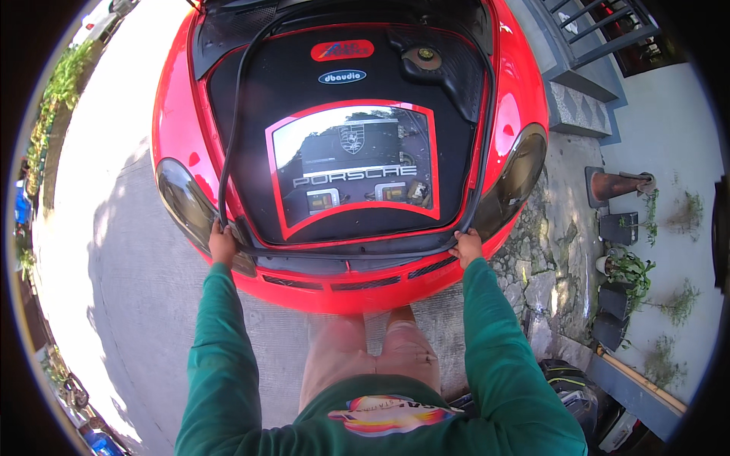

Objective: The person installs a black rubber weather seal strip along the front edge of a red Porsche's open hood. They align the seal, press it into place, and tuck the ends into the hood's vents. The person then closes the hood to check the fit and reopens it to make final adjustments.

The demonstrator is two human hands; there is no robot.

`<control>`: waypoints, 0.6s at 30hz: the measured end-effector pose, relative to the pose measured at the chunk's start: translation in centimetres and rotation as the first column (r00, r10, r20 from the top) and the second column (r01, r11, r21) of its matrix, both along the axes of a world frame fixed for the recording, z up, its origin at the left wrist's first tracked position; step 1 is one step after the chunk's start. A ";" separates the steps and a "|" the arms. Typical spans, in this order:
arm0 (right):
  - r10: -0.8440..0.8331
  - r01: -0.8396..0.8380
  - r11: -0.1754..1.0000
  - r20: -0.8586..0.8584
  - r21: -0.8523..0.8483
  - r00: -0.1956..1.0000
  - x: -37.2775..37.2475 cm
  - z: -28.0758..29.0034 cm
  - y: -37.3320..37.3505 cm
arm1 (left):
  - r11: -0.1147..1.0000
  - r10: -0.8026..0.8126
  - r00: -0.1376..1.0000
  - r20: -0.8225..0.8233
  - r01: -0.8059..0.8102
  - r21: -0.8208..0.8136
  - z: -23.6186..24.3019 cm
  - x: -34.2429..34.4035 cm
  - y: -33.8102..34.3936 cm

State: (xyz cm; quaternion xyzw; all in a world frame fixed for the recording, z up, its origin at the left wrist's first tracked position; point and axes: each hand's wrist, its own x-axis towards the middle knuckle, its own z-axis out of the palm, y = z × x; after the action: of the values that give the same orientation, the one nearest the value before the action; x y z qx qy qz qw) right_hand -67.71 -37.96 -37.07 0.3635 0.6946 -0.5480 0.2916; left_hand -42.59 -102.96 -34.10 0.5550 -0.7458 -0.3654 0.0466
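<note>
A long black rubber seal strip (304, 254) forms a loop around the front compartment of a red car (365, 299). At its front left corner my left hand (222, 245) is closed around the strip, near the left headlight (182, 199). My right hand (467, 247) grips the front right corner of the same strip, close to the right headlight (519, 176). Between my hands the strip lies along the front edge of the compartment opening. Inside, a black lining panel (251, 163) surrounds a red-framed clear window (277, 182) with devices beneath it.
A black moulded cover with a round cap (426, 55) sits at the compartment's far right. Potted plants (627, 273) and a leaning traffic cone (620, 186) line the white wall at right. Steps (579, 110) rise behind them. Dark bags (570, 387) lie at lower right.
</note>
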 end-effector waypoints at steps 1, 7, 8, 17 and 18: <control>0.003 -0.004 1.000 0.009 0.015 1.000 -0.1 -0.2 0.5 | 0.999 -0.026 1.000 -0.005 0.026 -0.023 -0.8 -0.4 0.5; -0.029 0.028 0.999 0.014 0.043 0.999 -0.6 -2.8 3.1 | 1.000 -0.015 0.995 0.096 0.015 0.009 -3.3 -1.4 2.8; -0.001 0.001 0.999 0.011 0.040 1.000 -0.9 -3.2 3.2 | 1.000 -0.016 0.996 0.093 0.016 0.003 -3.5 -1.3 2.2; 0.064 -0.017 0.970 -0.190 0.241 0.980 -1.6 -3.4 2.4 | 0.973 -0.047 0.986 0.160 0.010 0.229 -4.8 -1.0 4.4; 0.066 -0.012 0.972 -0.226 0.234 0.972 -2.2 -3.1 0.5 | 0.987 -0.044 0.976 0.211 0.011 0.158 -4.2 0.3 3.3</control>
State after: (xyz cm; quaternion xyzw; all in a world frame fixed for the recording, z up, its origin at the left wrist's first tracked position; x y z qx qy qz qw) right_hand -69.93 -37.46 -40.13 0.3146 0.7899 -0.4965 0.1752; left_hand -42.25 -99.70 -38.28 0.5827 -0.7232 -0.3614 -0.0826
